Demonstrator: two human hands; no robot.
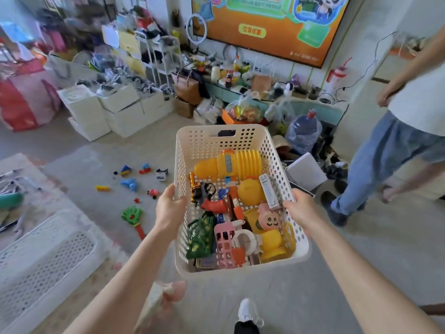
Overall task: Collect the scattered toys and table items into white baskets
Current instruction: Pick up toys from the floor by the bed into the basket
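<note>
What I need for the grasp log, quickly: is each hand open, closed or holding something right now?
Left hand: holding the white basket by its left rim.
Right hand: holding the white basket by its right rim.

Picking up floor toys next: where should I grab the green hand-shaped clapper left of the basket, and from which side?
Probably its red handle, from above on your near side: the green clapper lies flat with the slim handle pointing toward you, its head broad. The left hand and right hand grip the white basket, so free one first.
</note>
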